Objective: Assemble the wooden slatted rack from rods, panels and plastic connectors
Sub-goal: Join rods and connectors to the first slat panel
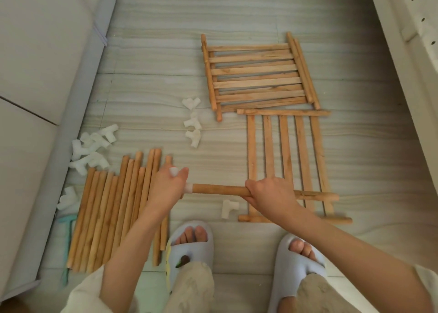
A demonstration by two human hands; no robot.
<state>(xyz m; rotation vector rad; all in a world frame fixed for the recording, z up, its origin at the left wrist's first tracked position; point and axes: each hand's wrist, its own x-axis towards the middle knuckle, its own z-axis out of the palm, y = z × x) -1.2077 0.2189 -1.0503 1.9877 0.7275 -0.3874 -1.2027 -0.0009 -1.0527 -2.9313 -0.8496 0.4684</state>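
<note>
Head view looks down on a floor (237, 16) job: the left hand (169, 184) has its fingers curled around a white plastic connector (188, 188), and the right hand (267, 193) is wrapped tight around a wooden rod (220, 190) whose end sits in or at that connector's socket. How deep it is seated cannot be told.

Just below the rod, between the two hands, lies a loose connector (228, 208). Beyond the right fingers a slatted panel (288, 165) lies flat, with stacked panels (256, 75) farther out. Under and beyond the left fingers is the bundle of spare rods (113, 208), with a heap of connectors (92, 147) past it.

The likely trouble is a skewed push: if the rod meets the socket at an angle it could jam or slip out, and the freed end might swing into the panel's slats.
</note>
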